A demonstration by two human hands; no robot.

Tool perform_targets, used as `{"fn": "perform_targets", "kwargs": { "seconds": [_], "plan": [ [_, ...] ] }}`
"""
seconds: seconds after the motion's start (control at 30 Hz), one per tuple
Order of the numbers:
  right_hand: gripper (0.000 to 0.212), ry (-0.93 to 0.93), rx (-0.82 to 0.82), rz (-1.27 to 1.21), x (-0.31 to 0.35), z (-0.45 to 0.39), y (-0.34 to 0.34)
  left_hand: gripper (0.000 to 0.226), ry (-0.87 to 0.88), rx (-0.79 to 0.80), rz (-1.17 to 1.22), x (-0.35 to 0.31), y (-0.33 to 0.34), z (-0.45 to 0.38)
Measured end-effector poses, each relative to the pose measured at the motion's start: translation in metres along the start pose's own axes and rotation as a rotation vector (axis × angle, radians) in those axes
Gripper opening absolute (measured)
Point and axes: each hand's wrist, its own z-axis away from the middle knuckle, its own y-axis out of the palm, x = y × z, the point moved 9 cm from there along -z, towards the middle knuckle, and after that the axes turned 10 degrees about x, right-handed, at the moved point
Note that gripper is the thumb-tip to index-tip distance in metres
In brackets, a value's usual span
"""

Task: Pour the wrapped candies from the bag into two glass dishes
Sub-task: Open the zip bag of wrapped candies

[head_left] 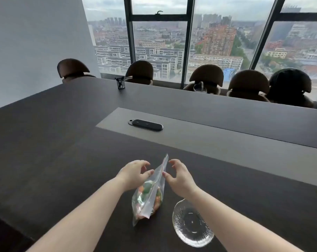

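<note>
**Bag upright between two hands, seal not yet parted**

Nearest, at 5 o'clock, an empty glass dish (pixel 193 223) sits on the desk (pixel 63 160); only one dish shows. Just beside it at 9 o'clock stands the bag (pixel 149 193) of wrapped candies (pixel 145 190), its long axis rising toward 1 o'clock. The left hand (pixel 134 176) and right hand (pixel 180 177) flank its top strip, equally near, fingers (pixel 150 172) loosely spread, thumb tips touching the plastic but clamping nothing. Farther, at 12 o'clock, lies a dark remote-like device (pixel 145 125).
</note>
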Motion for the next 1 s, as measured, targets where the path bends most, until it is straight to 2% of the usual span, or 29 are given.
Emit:
{"fn": "perform_targets", "kwargs": {
  "seconds": [0.2,0.47,0.67,0.77,1.0],
  "plan": [
    [0.025,0.062,-0.008,0.021,-0.009,0.004,0.007,0.034,0.03,0.014,0.126,-0.006,0.019,-0.003],
    [0.028,0.092,0.018,-0.058,-0.009,0.004,0.016,0.014,0.029,-0.014,0.212,-0.003,0.023,-0.004],
    [0.03,0.119,0.048,-0.194,-0.014,0.003,0.024,0.017,0.005,-0.007,0.427,-0.006,0.031,0.0],
    [0.025,0.122,0.069,-0.26,-0.014,0.004,0.026,0.017,-0.017,0.002,0.486,-0.005,0.038,0.001],
    [0.022,0.012,0.06,0.011,0.001,0.004,0.018,0.011,-0.03,-0.018,0.378,-0.005,0.04,0.002]
  ]
}}
